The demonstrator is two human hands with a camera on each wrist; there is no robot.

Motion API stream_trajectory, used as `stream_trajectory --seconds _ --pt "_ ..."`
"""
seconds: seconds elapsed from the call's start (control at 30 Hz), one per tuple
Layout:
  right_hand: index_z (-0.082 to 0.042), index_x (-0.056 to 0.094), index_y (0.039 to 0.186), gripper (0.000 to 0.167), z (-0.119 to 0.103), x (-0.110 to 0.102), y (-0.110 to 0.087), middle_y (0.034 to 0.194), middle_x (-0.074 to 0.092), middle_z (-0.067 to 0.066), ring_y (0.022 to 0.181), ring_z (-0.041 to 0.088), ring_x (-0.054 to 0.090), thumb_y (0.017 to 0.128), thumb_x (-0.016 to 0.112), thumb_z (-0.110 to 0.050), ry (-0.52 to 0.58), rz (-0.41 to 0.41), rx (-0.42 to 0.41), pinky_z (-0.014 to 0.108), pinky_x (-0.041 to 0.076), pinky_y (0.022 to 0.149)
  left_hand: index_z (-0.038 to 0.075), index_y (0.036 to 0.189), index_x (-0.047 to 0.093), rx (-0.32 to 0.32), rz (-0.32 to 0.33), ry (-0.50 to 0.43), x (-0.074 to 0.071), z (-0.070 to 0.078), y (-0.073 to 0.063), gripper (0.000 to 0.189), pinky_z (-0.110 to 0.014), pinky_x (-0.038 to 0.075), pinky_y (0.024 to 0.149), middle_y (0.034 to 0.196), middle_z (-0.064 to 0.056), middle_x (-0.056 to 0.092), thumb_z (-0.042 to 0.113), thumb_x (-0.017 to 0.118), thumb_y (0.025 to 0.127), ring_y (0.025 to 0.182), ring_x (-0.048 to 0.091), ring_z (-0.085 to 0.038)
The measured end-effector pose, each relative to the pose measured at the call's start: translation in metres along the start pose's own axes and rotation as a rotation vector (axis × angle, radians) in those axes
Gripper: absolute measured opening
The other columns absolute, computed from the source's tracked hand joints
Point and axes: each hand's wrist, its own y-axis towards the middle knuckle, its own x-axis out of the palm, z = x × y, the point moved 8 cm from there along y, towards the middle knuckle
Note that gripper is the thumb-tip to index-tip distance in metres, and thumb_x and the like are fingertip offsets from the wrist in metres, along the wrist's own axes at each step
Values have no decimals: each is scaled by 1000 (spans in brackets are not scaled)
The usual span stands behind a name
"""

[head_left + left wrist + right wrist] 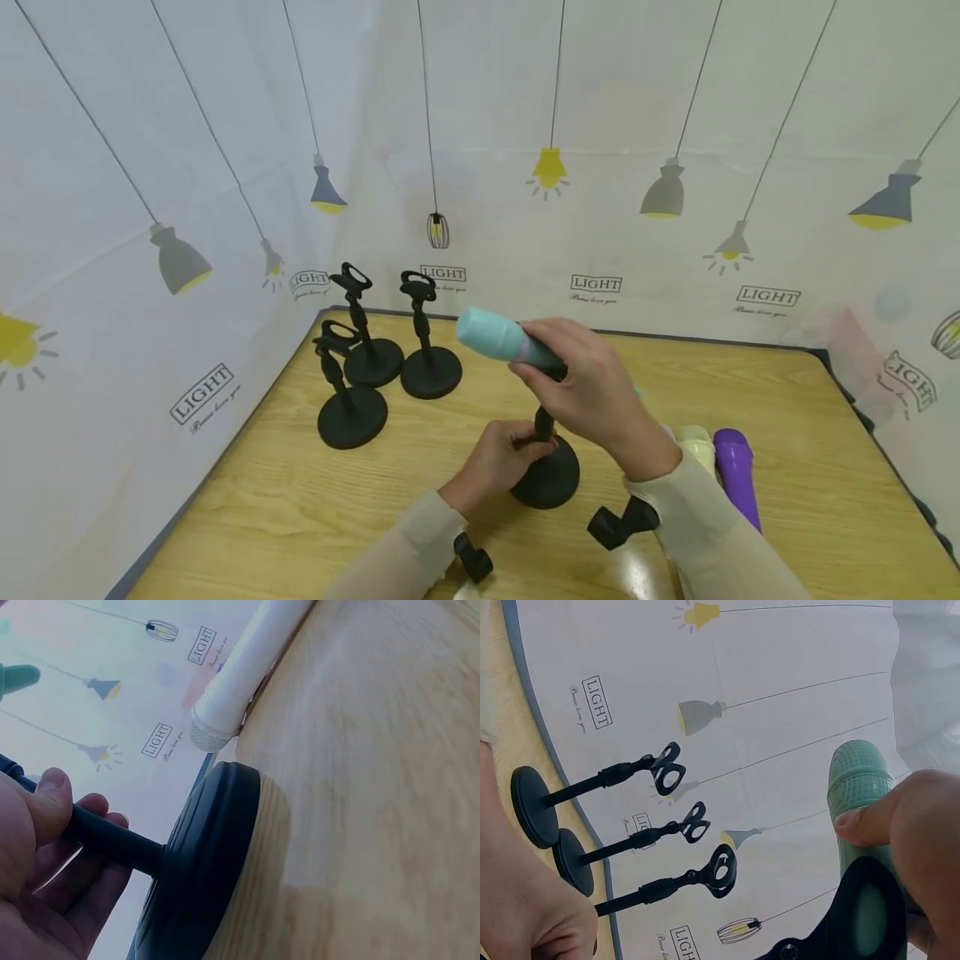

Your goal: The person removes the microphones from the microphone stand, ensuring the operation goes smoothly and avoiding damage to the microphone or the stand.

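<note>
My right hand [588,387] grips a teal microphone [491,333], its head pointing left and slightly up. Just beneath that hand is a black desktop microphone stand [551,479]; its clip [832,922] lies against the microphone's body in the right wrist view, and teal shows through the clip's opening. How far the microphone sits in the clip I cannot tell. Low on the stand's pole [112,838], my left hand [495,458] pinches it between thumb and fingers. The round base [206,862] rests on the table.
Three more black stands [431,371] with vacant clips are grouped at the back left of the wooden table [277,500]. On the right lie a pale yellow microphone [697,446], a purple microphone [735,471] and a white microphone [240,675]. Lamp-printed sheeting [495,208] encloses the table.
</note>
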Motion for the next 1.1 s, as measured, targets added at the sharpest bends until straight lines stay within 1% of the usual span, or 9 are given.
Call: stream_trajectory --seconds 0.1,0.3,0.43,0.57,0.7,0.87,0.93,1.0,1.1 --pt "4 74 125 43 -3 3 6 121 78 18 107 33 76 87 91 -5 5 -16 1 48 66 83 0 109 83 24 1 -12 -1 2 0 14 -23 63 90 105 -13 84 8 77 100 101 81 -22" --pt "4 74 126 43 -8 9 14 120 78 18 106 32 77 88 90 -6 11 -39 4 47 66 83 0 110 83 25 -5 -28 -1 3 0 14 -22 62 90 106 -13 84 7 77 100 102 81 -22" --pt "5 74 125 43 -12 11 19 119 78 18 104 31 77 88 90 -7 13 -39 -1 46 67 82 -2 108 83 47 -8 -39 -1 4 0 13 -22 63 88 105 -15 84 5 76 99 100 81 -23" --pt "4 74 125 42 -16 13 24 120 78 17 104 31 78 88 90 -8 23 -38 -3 46 67 83 -4 109 82 62 -11 -44 -1 4 0 14 -22 63 89 105 -16 84 4 77 99 101 81 -26" --pt "5 74 125 41 -20 17 31 120 78 17 105 30 78 89 89 -7 42 -41 -13 46 67 85 -4 111 82 46 -14 -39 -1 2 0 15 -22 62 91 106 -15 84 5 77 99 103 81 -28" --pt "5 74 125 40 -27 21 40 120 78 18 106 30 78 90 89 -7 66 -47 -30 45 67 87 -2 111 83 27 -18 -30 -1 -1 0 16 -22 62 91 105 -13 84 7 77 100 101 81 -25" --pt "6 73 126 40 -29 24 44 121 78 18 107 30 78 91 88 -8 70 -58 -30 44 67 88 -2 109 83 31 -15 -24 -2 -1 0 15 -22 62 90 103 -13 84 7 77 100 99 81 -23" --pt "6 73 127 41 -32 28 47 122 77 18 108 30 77 91 88 -8 76 -72 -27 44 66 90 -1 108 83 48 -9 -20 -2 1 0 14 -21 62 89 101 -13 84 7 77 100 97 81 -24" --pt "6 72 130 43 -36 32 53 124 77 18 110 29 76 92 87 -9 84 -96 -28 43 66 92 0 109 84 49 -12 -22 -3 2 -1 13 -21 61 89 102 -13 84 8 77 100 97 81 -26"
